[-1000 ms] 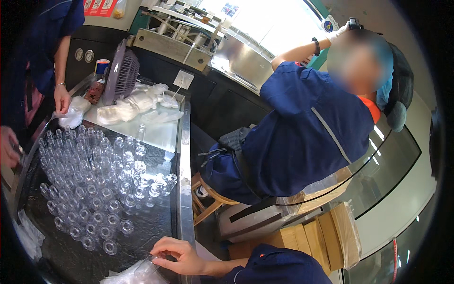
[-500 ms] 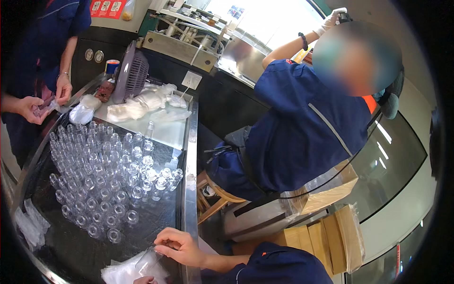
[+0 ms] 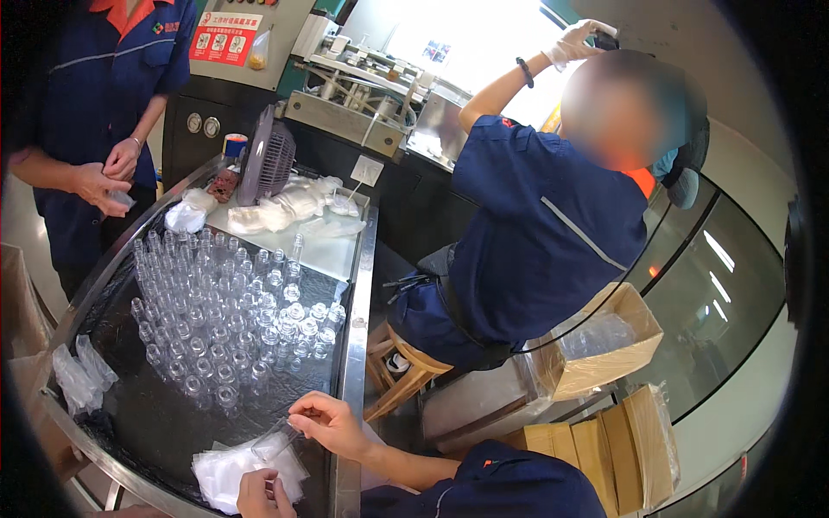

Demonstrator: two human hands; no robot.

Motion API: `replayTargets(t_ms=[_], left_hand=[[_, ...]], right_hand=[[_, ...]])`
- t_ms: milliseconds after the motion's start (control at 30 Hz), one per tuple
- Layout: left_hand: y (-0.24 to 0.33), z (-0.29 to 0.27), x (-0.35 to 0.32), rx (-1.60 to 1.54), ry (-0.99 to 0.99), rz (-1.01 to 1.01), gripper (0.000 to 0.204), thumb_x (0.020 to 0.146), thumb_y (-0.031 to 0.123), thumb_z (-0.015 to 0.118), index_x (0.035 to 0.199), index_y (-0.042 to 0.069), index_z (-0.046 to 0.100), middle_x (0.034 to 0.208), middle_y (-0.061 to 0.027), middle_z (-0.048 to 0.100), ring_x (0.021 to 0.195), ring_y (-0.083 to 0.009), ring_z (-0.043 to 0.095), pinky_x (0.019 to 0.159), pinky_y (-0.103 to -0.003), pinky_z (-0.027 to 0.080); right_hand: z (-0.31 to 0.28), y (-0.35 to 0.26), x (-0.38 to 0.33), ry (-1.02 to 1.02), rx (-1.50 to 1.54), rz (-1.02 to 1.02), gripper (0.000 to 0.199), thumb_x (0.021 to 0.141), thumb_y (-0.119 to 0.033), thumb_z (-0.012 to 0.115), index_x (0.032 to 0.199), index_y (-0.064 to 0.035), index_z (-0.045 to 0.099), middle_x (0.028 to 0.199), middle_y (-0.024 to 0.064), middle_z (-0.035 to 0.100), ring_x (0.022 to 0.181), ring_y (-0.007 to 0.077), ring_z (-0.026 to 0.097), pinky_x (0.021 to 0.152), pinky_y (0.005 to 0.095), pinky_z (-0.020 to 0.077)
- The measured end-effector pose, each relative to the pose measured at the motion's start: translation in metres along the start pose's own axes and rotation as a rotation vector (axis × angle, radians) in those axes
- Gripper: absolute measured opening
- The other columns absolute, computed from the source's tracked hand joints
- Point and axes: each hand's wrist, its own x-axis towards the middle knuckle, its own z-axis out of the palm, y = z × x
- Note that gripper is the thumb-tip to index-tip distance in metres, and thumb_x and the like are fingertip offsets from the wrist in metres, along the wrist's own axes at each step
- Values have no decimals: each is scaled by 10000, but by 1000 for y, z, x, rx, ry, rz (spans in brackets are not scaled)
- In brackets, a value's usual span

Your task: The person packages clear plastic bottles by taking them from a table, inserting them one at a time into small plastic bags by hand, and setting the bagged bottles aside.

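The dark-topped, metal-rimmed table (image 3: 354,363) is the largest thing here and the mark for every place below. Just beyond its right side sits a co-worker (image 3: 544,233) on a wooden stool, one gloved hand raised, and beyond its far left side stands another co-worker (image 3: 108,104), whose hands are close together around something small and clear. A cardboard carton (image 3: 596,371) stands past the table's right side, behind the stool. Across the middle of the table, clear bottles (image 3: 216,315) stand mostly upright in a crowded cluster (their glare makes counting hopeless). A grey fan (image 3: 266,155) stands at the far end, and a loose pile of translucent bags (image 3: 224,475) lies at the near end. Over that pile, the right hand (image 3: 332,425) pinches a thin clear bag (image 3: 275,440) between thumb and fingertips, slanting down toward the pile. The left hand (image 3: 259,495), which showed only its fingertips half a second ago, now reaches well in at the table's near edge, fingers bent over the bags; whether it grips one, I cannot tell. That change likely makes the bag handling two-handed, while the bottles appear untouched by either hand.
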Motion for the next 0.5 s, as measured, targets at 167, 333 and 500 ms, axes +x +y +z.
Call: replayTargets(t_ms=[167, 333, 500], left_hand=[[-10, 3, -3, 8, 25, 46, 158, 885, 49, 582, 1024, -3, 637, 928, -177, 637, 802, -315, 622, 734, -379, 498], [-12, 4, -4, 12, 40, 89, 159, 878, 38, 580, 1021, -3, 635, 930, -178, 639, 807, -317, 625, 732, -383, 500], [-11, 4, 0, 14, -24, 5, 156, 872, 21, 576, 1014, -6, 632, 931, -175, 637, 805, -309, 629, 728, -377, 502]], right_hand=[[0, -2, 1, -8, -35, 44, 133, 909, -73, 658, 1008, 14, 641, 933, 18, 600, 724, 51, 560, 628, 194, 459], [2, -8, -1, 14, -53, 67, 116, 898, -86, 666, 967, 6, 653, 901, 5, 588, 731, 50, 565, 619, 199, 474], [1, -4, 1, 20, -50, 71, 120, 899, -92, 667, 971, 3, 654, 896, 3, 594, 727, 47, 566, 619, 198, 474]])
